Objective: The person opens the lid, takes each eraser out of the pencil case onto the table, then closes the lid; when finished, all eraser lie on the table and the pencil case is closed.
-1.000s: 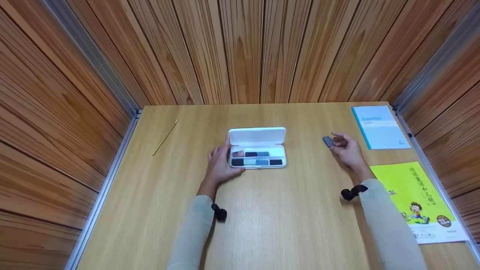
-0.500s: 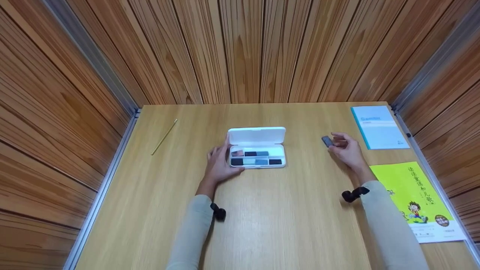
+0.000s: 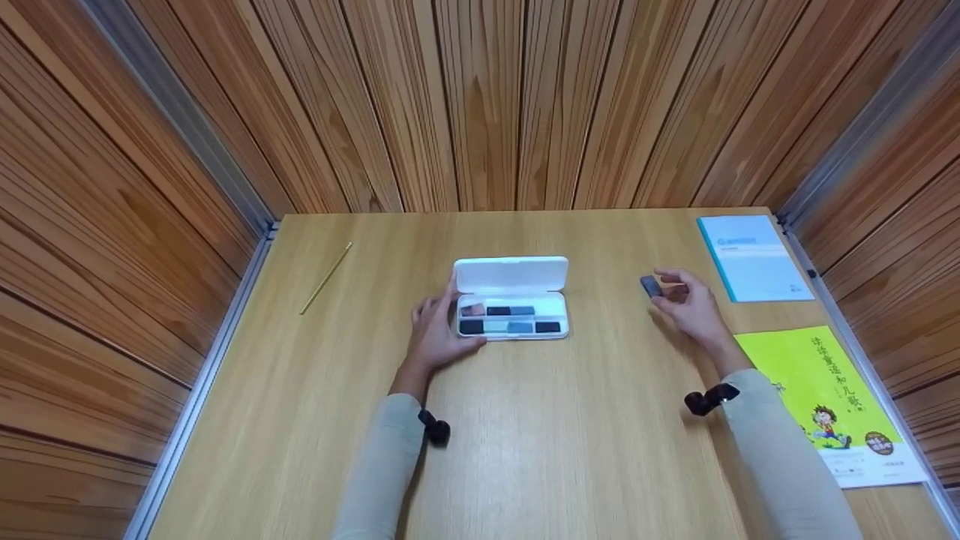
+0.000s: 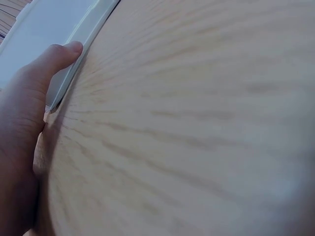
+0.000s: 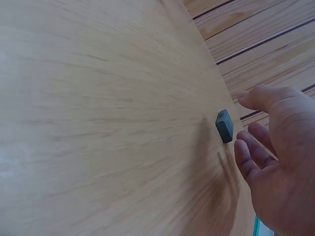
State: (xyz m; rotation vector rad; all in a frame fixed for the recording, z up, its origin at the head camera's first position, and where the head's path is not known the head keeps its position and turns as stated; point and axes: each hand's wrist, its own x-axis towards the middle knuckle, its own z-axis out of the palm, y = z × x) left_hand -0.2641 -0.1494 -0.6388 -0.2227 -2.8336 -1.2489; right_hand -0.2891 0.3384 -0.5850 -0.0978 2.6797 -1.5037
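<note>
While a thin yellow stick (image 3: 326,277) lies alone at the table's (image 3: 525,435) far left, the left hand (image 3: 435,330) rests against the left end of the open white case (image 3: 511,298), thumb (image 4: 56,56) pressed to its near edge and fingers spread along its side. Its tray holds small blocks in dark, blue and pink tones (lid tipped back toward the wall). Well to the right, the small grey block (image 3: 650,286) lies on the wood just off the fingertips of the right hand (image 3: 686,304), whose fingers are loosely curved and apart, gripping nothing. Beyond it lie a pale blue booklet (image 3: 752,257) and, nearer, a yellow-green book (image 3: 840,397).
</note>
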